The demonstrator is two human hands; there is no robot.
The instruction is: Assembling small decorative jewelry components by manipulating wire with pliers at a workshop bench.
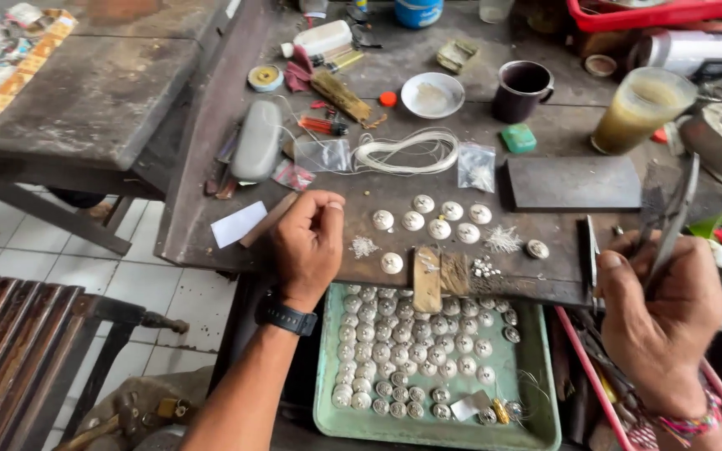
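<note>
— What is the person at the bench doing with the left hand (307, 246)?

— It rests on the dark worktop (211, 167), fingers curled in, thumb and forefinger pinched together near the front edge. Something tiny may be between the tips, but from here I cannot tell.

— And what lies by it?

— Just to its right a little tuft of fine silver wire bits (364, 246), then a loose group of round silver domed pieces (432, 219), nine or so, spread on the worktop. One more of them sits apart, further right (536, 249).

— The right hand (662, 313)?

— Raised off the bench at the right, closed around a pair of long metal tweezers (670, 230) that point up and away. The grip is firm, thumb laid along the side.

— Where are the rest of the pieces?

— In a pale green tray (545, 418) below the bench edge, between the two hands, packed in rows with the same domed silver rounds. A small wooden block (426, 280) sits at the bench edge just above it.

— Anything further back?

— A coil of white wire (407, 150), a white dish (433, 94), a dark mug (522, 90), a glass of cloudy yellowish drink (641, 108) and a flat dark metal slab (574, 182).
</note>
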